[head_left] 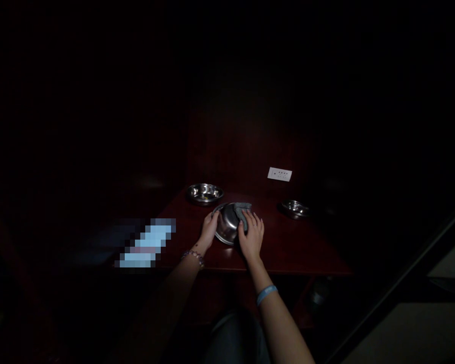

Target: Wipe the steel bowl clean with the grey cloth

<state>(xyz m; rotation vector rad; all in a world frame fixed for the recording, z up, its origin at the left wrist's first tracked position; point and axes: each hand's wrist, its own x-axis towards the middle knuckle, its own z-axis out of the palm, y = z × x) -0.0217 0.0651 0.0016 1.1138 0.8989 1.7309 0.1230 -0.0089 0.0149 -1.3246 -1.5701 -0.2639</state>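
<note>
A steel bowl (227,225) is tilted on its side on the dark red table (288,247), its outer bottom facing me. My left hand (209,230) grips the bowl's left rim. My right hand (252,235) presses a grey cloth (242,209) against the bowl's right side, the cloth draped over its upper rim. A beaded bracelet is on my left wrist and a light blue band on my right.
A second steel bowl (204,193) stands upright behind the held one to the left. A third bowl (295,208) sits at the right. A white card (279,174) lies farther back. A blurred light patch (146,243) lies left. The surroundings are very dark.
</note>
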